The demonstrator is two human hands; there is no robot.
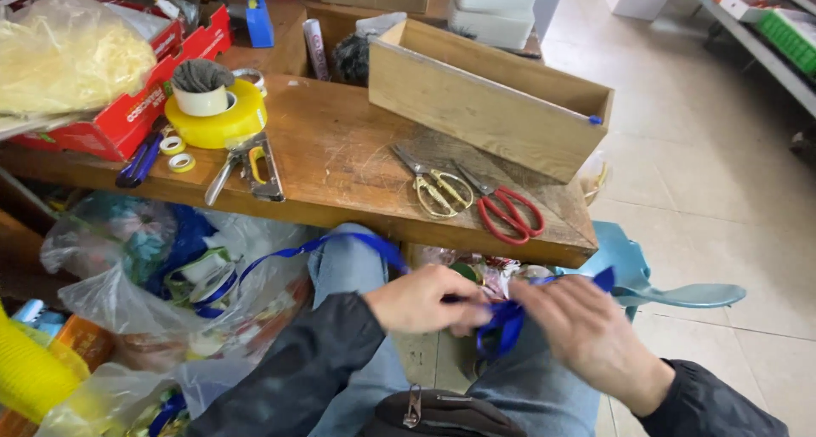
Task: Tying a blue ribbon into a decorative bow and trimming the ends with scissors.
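A wooden table (340,161) carries an open wooden box (489,105), a yellow tape roll (217,122), a staple gun (255,167), gold scissors (435,186) and red scissors (508,209). Below its near edge, over the person's lap, both hands work a blue ribbon (501,322). The left hand (425,299) has its grip closed, pinching the ribbon, whose tail loops away to a plastic bag (153,275). The right hand (586,326) has its grip closed on the bunched ribbon, touching the left hand's fingertips.
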